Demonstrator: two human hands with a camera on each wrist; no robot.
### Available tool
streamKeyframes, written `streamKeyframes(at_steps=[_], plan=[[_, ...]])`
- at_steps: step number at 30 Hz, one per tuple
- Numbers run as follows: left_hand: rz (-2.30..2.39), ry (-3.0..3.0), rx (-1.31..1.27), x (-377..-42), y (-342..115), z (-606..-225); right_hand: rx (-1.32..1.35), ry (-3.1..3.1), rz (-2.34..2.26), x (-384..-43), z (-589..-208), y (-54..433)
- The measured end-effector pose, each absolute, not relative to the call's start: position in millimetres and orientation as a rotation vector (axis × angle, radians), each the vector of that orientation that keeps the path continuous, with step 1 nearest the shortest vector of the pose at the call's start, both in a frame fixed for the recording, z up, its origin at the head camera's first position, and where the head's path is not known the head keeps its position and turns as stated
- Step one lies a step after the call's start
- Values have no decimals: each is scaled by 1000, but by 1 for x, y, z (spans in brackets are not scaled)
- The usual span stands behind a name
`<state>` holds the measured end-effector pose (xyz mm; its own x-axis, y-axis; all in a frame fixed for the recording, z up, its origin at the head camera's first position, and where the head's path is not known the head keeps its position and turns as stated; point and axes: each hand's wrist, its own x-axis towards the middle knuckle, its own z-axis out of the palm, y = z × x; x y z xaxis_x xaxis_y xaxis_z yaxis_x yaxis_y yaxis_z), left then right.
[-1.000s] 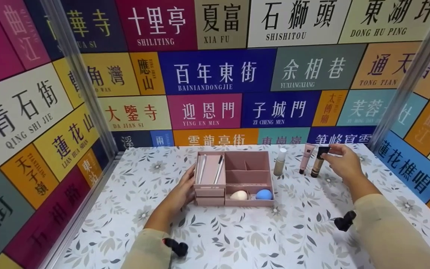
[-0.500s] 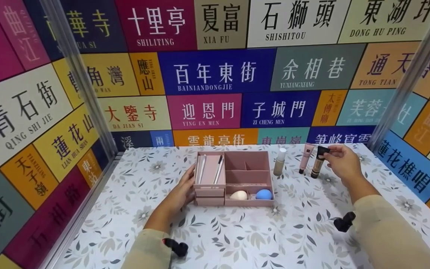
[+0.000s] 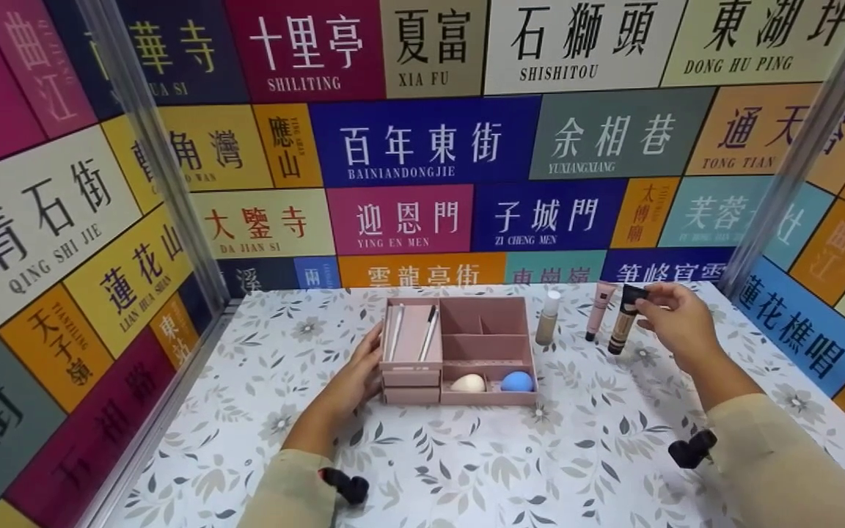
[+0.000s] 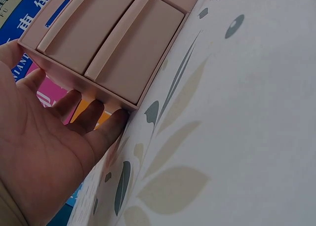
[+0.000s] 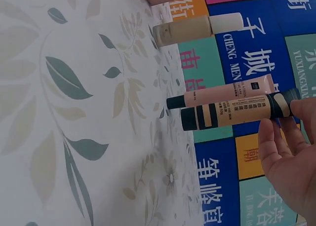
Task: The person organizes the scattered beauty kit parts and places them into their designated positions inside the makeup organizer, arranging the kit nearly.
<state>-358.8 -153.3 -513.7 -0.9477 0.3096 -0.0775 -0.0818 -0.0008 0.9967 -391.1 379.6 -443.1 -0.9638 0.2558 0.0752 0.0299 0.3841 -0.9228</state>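
Observation:
A pink desk organizer (image 3: pixel 488 350) stands on the table, with a raised drawer block on its left. My left hand (image 3: pixel 353 381) rests against the organizer's left side; in the left wrist view its fingertips (image 4: pixel 118 120) touch the side wall. At the right, my right hand (image 3: pixel 675 315) pinches the top end of a beige cosmetic tube (image 3: pixel 622 323) with black ends, held upright between thumb and fingers. Beside it stands a pink cream tube (image 3: pixel 598 312), cap down. A glass bottle of foundation (image 3: pixel 547 323) with a white cap stands between these tubes and the organizer.
In the organizer's front compartments sit a cream makeup sponge (image 3: pixel 469 383) and a blue makeup sponge (image 3: pixel 517 382). Slim white sticks (image 3: pixel 428 334) lie atop the drawer block. A floral cloth (image 3: pixel 466 469) covers the table, and a printed wall (image 3: pixel 422 139) rises behind it.
My right hand has shifted the beige tube slightly toward me and a little left. The left hand stays against the organizer.

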Motion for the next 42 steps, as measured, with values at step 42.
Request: streamKeyframes(at_steps=[42], plan=[[1999,2023,228,-358,-155,-513,288,-2138,2004,-371,-423,198]])
